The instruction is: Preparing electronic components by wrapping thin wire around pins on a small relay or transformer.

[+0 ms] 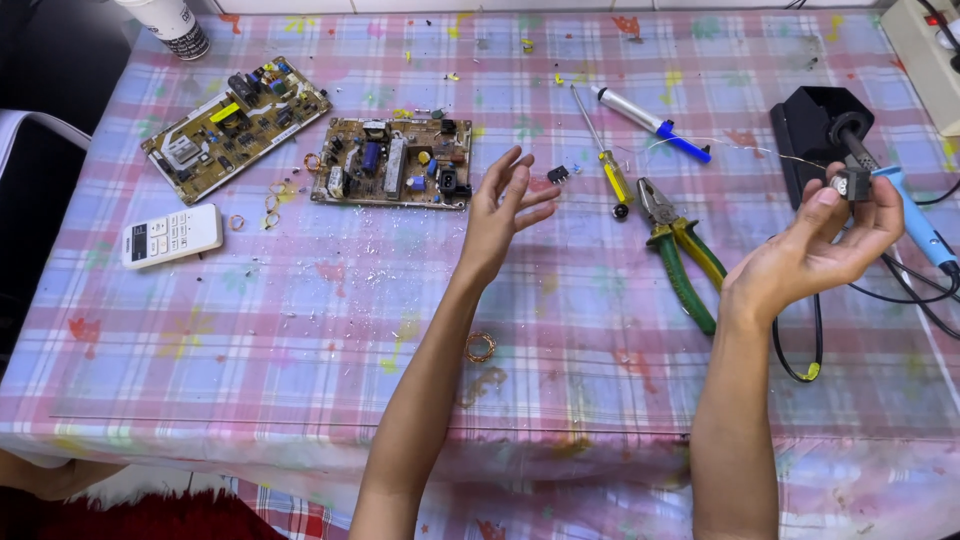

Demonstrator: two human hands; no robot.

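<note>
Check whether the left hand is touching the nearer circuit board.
Apart. Head view shows the left hand raised, open, with bare tablecloth between it and the circuit board.

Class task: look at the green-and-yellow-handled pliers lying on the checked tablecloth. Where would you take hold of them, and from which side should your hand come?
Take the green-and-yellow-handled pliers by the two insulated handles, probably about midway, coming from above at the near end. They lie flat, metal jaws pointing away towards the yellow-handled screwdriver, and the handles splay towards the table's near edge with bare cloth around them. The right hand is nearest, but its grip already holds a small dark part.
</note>
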